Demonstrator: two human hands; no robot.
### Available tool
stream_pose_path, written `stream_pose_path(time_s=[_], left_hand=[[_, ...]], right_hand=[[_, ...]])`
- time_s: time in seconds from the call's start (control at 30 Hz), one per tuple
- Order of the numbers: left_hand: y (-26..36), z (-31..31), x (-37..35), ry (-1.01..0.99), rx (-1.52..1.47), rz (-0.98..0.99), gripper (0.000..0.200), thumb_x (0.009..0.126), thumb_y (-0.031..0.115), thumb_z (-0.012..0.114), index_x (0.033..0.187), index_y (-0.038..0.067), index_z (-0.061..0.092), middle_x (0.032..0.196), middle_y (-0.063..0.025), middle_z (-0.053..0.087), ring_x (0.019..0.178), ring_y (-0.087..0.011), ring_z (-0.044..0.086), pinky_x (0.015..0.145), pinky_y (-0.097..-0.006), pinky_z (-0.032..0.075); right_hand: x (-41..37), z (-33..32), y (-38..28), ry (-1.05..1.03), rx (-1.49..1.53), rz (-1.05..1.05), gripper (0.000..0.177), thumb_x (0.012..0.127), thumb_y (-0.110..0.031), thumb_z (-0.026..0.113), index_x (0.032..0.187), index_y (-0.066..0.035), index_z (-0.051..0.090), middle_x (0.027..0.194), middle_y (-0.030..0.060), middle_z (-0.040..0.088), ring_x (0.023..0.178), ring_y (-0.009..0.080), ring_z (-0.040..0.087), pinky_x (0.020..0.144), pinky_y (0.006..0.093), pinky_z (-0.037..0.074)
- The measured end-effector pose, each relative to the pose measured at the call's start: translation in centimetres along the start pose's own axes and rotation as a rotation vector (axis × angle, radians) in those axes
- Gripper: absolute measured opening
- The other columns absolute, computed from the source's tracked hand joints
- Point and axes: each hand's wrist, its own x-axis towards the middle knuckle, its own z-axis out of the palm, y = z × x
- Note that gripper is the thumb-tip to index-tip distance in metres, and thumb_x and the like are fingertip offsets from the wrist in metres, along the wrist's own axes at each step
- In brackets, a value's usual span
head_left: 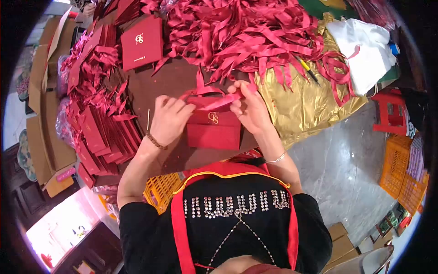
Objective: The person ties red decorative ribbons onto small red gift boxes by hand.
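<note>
A small red gift bag (pixel 213 137) with a gold letter logo lies on the brown table in front of my body. Across its top edge runs a red ribbon (pixel 215 104), stretched between my two hands. My left hand (pixel 172 118) is closed, its fingertips pinching the ribbon's left part at the bag's upper left corner. On the other side, my right hand (pixel 248 106) holds the ribbon's right part between thumb and fingers, its palm partly turned up. Whether the ribbon is tied or threaded through the bag cannot be made out.
A large heap of red ribbons (pixel 242 36) covers the table's far side. Stacked red bags (pixel 98 132) line the left, and another bag (pixel 142 43) lies behind. Gold wrapping (pixel 296 109) with a yellow-black pen (pixel 308 70) and a white plastic bag (pixel 362 52) sit at right.
</note>
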Motion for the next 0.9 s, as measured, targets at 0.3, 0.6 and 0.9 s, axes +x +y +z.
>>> stream_pose_path(time_s=[0.3, 0.6, 0.9], left_hand=[[-2.6, 4.4, -7.7, 0.199, -0.027, -0.451, 0.029, 0.074, 0.001, 0.054, 0.095, 0.015, 0.066, 0.121, -0.0088, 0.054, 0.110, -0.0305, 0.050, 0.089, -0.0433, 0.037], [-2.9, 4.2, -9.7, 0.378, -0.220, -0.908, 0.013, 0.085, 0.011, 0.062, 0.095, 0.002, 0.061, 0.085, -0.0127, 0.061, 0.073, -0.0252, 0.062, 0.067, -0.0321, 0.049], [-1.2, 4.5, -6.7, 0.251, -0.283, -0.787, 0.014, 0.087, 0.016, 0.060, 0.094, 0.004, 0.060, 0.082, -0.0153, 0.064, 0.075, -0.0315, 0.063, 0.064, -0.0376, 0.049]], right_hand=[[-4.4, 0.7, -0.4, 0.066, -0.660, 0.108, 0.032, 0.090, -0.009, 0.057, 0.121, -0.002, 0.051, 0.115, 0.0110, 0.057, 0.077, 0.0136, 0.056, 0.067, 0.0281, 0.047], [-9.7, 0.3, -3.9, -0.382, -1.707, 0.032, 0.075, 0.064, -0.012, 0.081, 0.131, -0.010, 0.047, 0.137, 0.0091, 0.039, 0.087, 0.0171, 0.054, 0.070, 0.0270, 0.047], [-2.7, 3.9, -3.8, -0.338, -1.985, -0.692, 0.027, 0.081, -0.013, 0.066, 0.106, -0.006, 0.063, 0.088, 0.0098, 0.063, 0.080, 0.0250, 0.060, 0.069, 0.0364, 0.047]])
